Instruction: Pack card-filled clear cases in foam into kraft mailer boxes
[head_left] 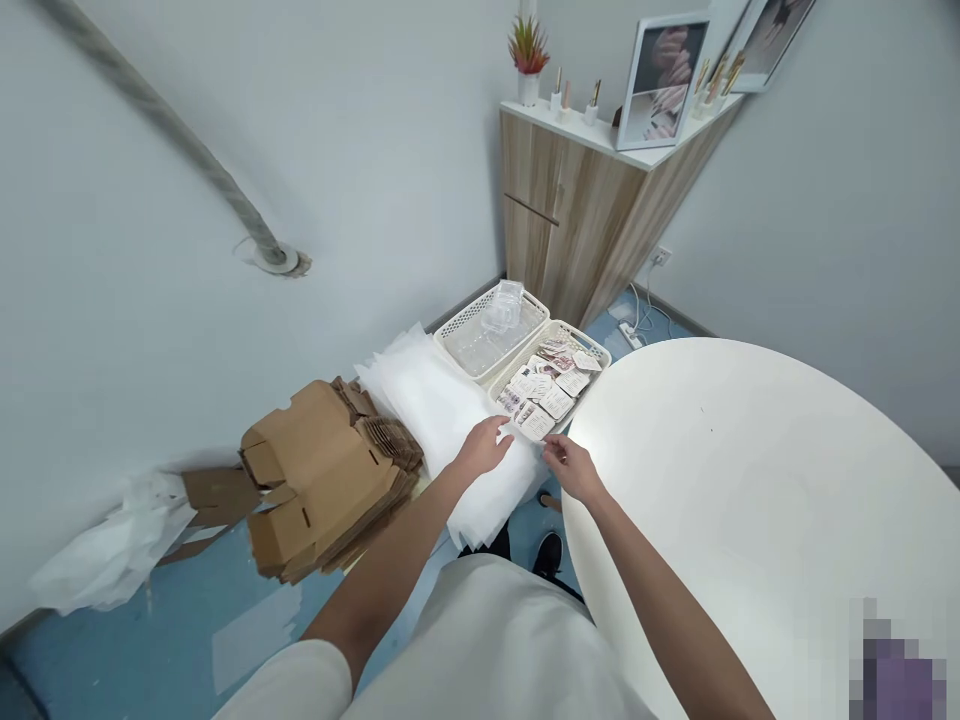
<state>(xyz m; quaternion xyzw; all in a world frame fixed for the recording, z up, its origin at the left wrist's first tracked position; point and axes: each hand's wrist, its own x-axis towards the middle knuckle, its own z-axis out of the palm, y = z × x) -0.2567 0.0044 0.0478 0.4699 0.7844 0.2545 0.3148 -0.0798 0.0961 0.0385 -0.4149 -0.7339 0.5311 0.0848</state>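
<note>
The shirt (495, 630) is nearest, below both hands. The left hand (484, 447) has thumb and index parted; the right hand (570, 467) is curled, tips close together. Both sets of fingertips meet the near-right edge of the white sheets (442, 400); whether either pinches a layer, I cannot tell. The sheets spread mainly left of the fingers, long axis running from far left to just below them, so the left hand lies more over the stack. Just beyond the fingertips, the basket (604, 356) of cards (556, 402) points away rightward. The table (750, 480) is right.
</note>
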